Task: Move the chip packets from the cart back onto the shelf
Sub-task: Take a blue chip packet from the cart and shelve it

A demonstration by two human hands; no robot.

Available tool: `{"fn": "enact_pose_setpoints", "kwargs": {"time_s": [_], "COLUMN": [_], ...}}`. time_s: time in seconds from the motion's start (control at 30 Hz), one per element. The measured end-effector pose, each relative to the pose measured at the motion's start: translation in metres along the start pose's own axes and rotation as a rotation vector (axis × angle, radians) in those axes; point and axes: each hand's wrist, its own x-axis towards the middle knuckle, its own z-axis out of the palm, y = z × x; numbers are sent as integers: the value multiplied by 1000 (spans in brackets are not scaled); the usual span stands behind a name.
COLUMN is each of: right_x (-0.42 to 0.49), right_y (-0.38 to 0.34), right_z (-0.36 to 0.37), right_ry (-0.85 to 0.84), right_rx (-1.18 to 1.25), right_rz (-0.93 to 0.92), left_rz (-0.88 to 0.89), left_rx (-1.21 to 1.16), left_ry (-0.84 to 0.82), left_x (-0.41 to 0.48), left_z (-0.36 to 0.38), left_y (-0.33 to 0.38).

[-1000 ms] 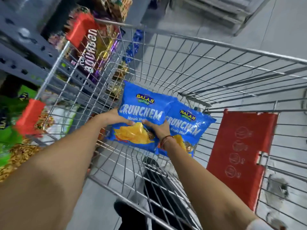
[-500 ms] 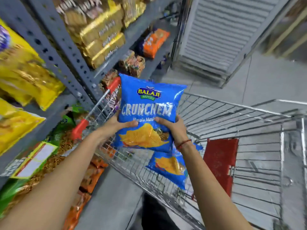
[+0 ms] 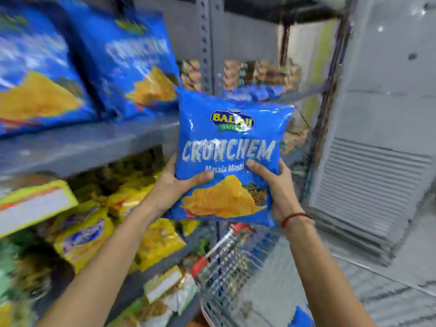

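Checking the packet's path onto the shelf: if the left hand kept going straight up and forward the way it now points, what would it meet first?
Probably the front edge of the grey shelf, just above the left hand, which grips the blue packet. Depth is unclear, though.

Blue chip packet, yellow chip print; grey shelf; yellow packets below.

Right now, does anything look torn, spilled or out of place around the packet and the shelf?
Nothing stands out. The blue chip packet is puffed and intact, upright in the left hand and right hand. Matching blue packets already stand on the grey shelf. Blur hides finer detail.
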Motion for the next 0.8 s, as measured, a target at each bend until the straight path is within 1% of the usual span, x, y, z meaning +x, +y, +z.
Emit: {"fn": "enact_pose_setpoints", "kwargs": {"time_s": [0.2, 0.4, 0.47, 0.5, 0.6, 0.8], "right_x": [19, 44, 50, 54, 64, 76], "right_y": [-50, -74, -75, -74, -68, -40], "right_z": [117, 220, 248, 260, 289, 317], "right_ry": [-126, -314, -326, -303, -311, -332], "right_rx": [18, -73, -138, -183, -239, -283], "right_rz": [-127, -241, -256, -258, -228, -158], "left_rz": [207, 279, 275, 268, 236, 133], "left_rx": [76, 79, 83, 81, 83, 129], "left_ry": [252, 528, 602, 631, 698, 755], "left_x": [-31, -52, -55, -55, -52, -44], "left_z": [-76, -146, -165, -174, -193, -219], "left_y": [94, 142, 150, 152, 155, 144]}}
